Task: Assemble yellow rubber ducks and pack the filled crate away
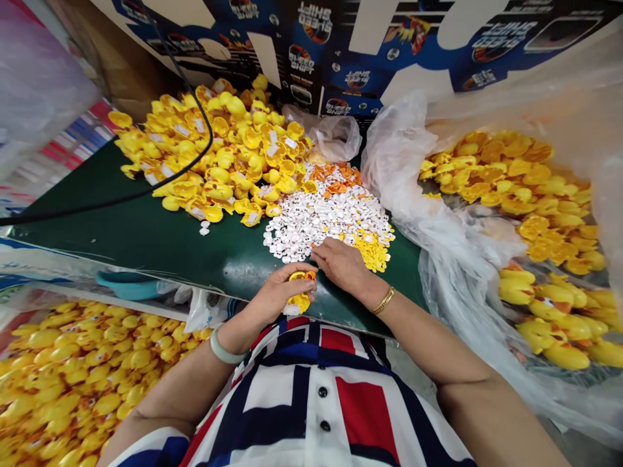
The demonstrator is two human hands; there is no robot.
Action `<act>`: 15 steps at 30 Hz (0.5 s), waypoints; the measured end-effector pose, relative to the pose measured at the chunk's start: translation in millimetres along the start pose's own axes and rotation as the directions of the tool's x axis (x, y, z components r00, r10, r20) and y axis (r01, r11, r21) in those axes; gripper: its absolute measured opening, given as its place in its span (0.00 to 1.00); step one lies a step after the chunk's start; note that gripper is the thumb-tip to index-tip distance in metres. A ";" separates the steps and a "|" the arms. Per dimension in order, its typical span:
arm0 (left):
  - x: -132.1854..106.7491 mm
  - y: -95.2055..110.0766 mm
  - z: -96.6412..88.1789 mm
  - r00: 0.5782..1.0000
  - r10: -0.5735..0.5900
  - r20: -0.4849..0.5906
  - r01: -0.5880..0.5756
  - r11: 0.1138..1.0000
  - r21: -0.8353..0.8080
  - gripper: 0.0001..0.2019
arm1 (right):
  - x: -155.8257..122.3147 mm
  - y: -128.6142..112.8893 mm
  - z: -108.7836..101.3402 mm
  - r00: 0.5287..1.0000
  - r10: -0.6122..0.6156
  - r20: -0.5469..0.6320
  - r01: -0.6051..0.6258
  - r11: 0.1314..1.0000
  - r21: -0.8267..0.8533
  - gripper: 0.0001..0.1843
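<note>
Toward the left of left hand, plastic-lined bin full of yellow rubber ducks. Left hand curled, pinching one yellow duck. Right hand open and flat, fingertips on small white eye pieces. Further right, clear plastic bag with yellow duck halves.

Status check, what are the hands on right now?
Left hand gripping yellow duck piece. Right hand at white pieces. Black cable lying off left.

The rubber ducks are yellow, the blouse blocked navy, red and white.
</note>
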State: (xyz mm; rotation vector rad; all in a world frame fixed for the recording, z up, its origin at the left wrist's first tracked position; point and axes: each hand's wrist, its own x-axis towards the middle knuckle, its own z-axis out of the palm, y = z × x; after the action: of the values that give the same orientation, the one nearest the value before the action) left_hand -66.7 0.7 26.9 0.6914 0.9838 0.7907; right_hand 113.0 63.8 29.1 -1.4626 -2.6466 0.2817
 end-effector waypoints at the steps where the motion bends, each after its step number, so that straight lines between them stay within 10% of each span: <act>1: 0.5 -0.2 -1.5 1.000 0.006 -0.002 -0.006 1.000 -0.008 0.20 | 2.5 -2.1 1.3 1.000 0.001 0.003 -0.001 1.000 -0.029 0.15; 8: -5.5 6.3 -16.2 0.997 0.020 -0.074 -0.023 0.999 -0.049 0.18 | -6.8 16.7 0.5 0.989 -0.147 0.017 0.140 0.969 0.202 0.12; 15: -4.2 3.6 -18.4 0.994 0.011 -0.109 -0.019 0.997 -0.068 0.18 | -23.3 13.8 -7.8 0.999 -0.005 -0.037 0.016 0.954 0.300 0.12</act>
State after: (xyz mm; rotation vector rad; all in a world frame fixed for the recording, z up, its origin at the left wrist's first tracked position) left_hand -85.6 1.9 24.4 0.6017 1.0456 0.8791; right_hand 138.2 52.1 33.8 -1.3410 -2.4478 0.6210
